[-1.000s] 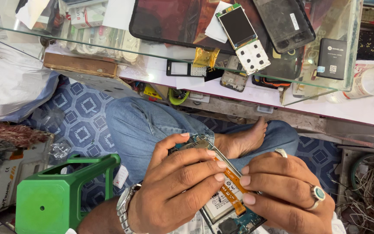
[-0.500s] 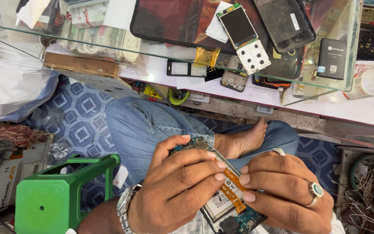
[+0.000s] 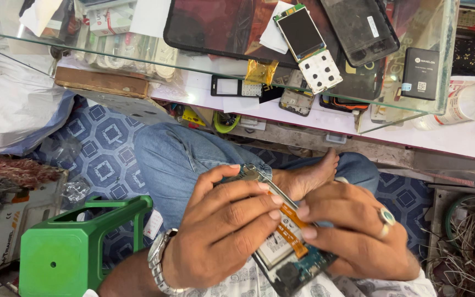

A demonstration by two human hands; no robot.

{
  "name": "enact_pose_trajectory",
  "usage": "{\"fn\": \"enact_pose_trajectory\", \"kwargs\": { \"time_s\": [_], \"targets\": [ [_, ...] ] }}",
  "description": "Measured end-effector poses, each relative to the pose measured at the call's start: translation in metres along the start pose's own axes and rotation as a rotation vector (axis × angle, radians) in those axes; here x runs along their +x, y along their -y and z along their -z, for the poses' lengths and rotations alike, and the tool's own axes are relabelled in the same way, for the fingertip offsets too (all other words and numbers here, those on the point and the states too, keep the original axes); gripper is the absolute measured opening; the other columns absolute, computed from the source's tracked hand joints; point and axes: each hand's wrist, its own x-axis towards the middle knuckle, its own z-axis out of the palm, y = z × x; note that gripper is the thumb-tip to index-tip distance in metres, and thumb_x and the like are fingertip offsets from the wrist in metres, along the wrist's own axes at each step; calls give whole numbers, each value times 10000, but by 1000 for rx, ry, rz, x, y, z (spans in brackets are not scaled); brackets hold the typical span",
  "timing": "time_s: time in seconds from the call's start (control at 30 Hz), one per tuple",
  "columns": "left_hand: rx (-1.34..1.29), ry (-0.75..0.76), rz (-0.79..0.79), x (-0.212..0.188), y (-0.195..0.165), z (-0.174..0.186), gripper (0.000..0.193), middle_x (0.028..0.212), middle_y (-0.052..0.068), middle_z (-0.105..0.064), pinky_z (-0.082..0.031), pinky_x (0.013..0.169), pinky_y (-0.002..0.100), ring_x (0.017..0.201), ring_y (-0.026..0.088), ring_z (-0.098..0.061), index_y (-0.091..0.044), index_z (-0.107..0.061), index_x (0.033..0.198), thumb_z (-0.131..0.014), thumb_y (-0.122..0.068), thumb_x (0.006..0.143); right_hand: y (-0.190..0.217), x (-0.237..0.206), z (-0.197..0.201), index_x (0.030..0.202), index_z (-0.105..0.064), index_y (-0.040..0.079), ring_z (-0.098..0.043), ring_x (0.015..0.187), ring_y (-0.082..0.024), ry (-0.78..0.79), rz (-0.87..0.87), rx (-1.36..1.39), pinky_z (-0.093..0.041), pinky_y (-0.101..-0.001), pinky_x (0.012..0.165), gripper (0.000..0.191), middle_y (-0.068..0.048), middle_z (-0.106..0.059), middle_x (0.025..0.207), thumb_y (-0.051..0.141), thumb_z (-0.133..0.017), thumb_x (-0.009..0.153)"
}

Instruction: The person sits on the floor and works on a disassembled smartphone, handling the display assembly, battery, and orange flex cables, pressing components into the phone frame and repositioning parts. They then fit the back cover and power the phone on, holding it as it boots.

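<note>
The left hand (image 3: 224,231) and right hand (image 3: 353,231) both grip an opened phone (image 3: 287,247), fingertips meeting on its orange flex strip (image 3: 292,220). The phone lies tilted over the lap, just in front of a bare foot (image 3: 309,176). Left of the phone stands a green stool (image 3: 72,247). Beyond the foot, a glass shelf (image 3: 413,104) carries a small screen (image 3: 300,30), a keypad (image 3: 321,71) and a black battery (image 3: 420,66).

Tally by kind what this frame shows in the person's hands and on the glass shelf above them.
Hands: 2, left hand and right hand
Opened phone with orange flex strip, held by both: 1
Keypad phone module with screen: 1
Dark back covers: 2, large, small
Black battery: 1
Total: 7
</note>
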Motion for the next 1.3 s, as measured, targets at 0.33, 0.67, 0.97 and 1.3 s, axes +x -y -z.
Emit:
{"fn": "enact_pose_trajectory", "kwargs": {
  "time_s": [0.33, 0.67, 0.97, 1.3],
  "targets": [
    [0, -56, -18, -4, 38, -13, 285, 1223, 96, -688, -445, 1129, 569, 1215, 280, -662, -29, -687, 1162, -725, 15, 883, -44, -15, -30, 1076, -709, 48, -765, 1016, -261, -44, -86, -94, -532, -415, 941, 380, -152, -719, 1147, -70, -707, 715],
    [229, -69, -5, -12, 56, -17, 232, 1250, 67, -687, -405, 1131, 553, 1205, 262, -656, -39, -693, 1151, -722, -36, 921, -56, -9, -49, 1118, -687, 28, -740, 973, -258, -76, -82, -302, -576, -364, 784, 399, -148, -714, 1178, -54, -768, 736],
    [652, -105, -53, -21, 56, -25, 82, 1241, 53, -686, -369, 1115, 597, 1217, 247, -639, -102, -703, 1064, -695, -161, 1008, -57, -2, -66, 1202, -666, -23, -709, 1064, -415, -29, 80, -565, -602, -463, 876, 521, -238, -640, 1272, -34, -741, 686],
    [-149, -468, 146, -63, 86, -16, 896, 1612, 255, -318, -449, 1208, 506, 1521, 372, -376, -171, -220, 1666, -834, -177, 1013, -82, -24, -71, 1156, -658, -16, -696, 1181, -412, -147, 20, -180, -605, -470, 1006, 419, -222, -676, 1243, 72, -864, 802]
  ]
}}
